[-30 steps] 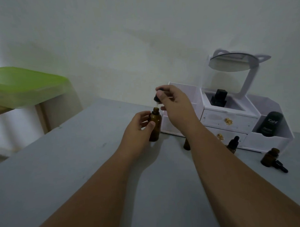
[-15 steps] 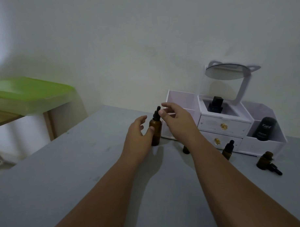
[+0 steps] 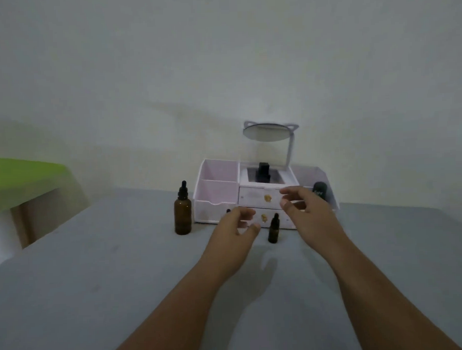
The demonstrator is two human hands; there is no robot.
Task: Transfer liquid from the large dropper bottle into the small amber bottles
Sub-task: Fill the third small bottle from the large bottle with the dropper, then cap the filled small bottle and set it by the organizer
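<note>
The large dropper bottle (image 3: 182, 212) stood upright on the grey worktop (image 3: 97, 271), its dropper cap seated, just left of the white organiser (image 3: 220, 191) and apart from both hands. The left hand (image 3: 235, 228) and right hand (image 3: 308, 211) hovered empty, fingers (image 3: 290, 191) loosely spread and curled, either side of a small amber bottle (image 3: 273, 229) standing capped before the drawers. That flanking pose suggested this bottle was the next one to be steadied and uncapped.

- A plain pale wall (image 3: 220, 57) fills the back, in dim light.
- A grey counter (image 3: 84, 284) reaches to the wall.
- At left stands a wooden table (image 3: 19, 224) with a green top (image 3: 23, 179).
</note>
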